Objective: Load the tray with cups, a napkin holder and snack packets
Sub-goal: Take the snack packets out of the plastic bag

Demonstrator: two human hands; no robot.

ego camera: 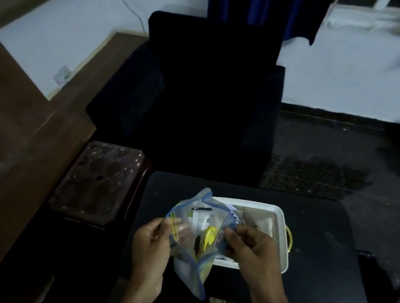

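A white tray [283, 235] with a yellow handle on its right side sits on a low black table [322, 253]. Pale packets or papers lie inside the tray; I cannot tell exactly what they are. Over the tray's left end I hold a clear plastic bag [196, 247] with a blue edge and a yellow strip. Small packets show through it, one of them yellow. My left hand [151, 244] pinches the bag's left side. My right hand [250, 251] pinches its right side, so the mouth is spread between them.
A dark armchair [197, 97] stands behind the table. A brown side table [97, 184] with a glossy top is at the left, next to a wooden desk [2, 143]. A dark object [378, 284] lies at the table's right edge. The room is dim.
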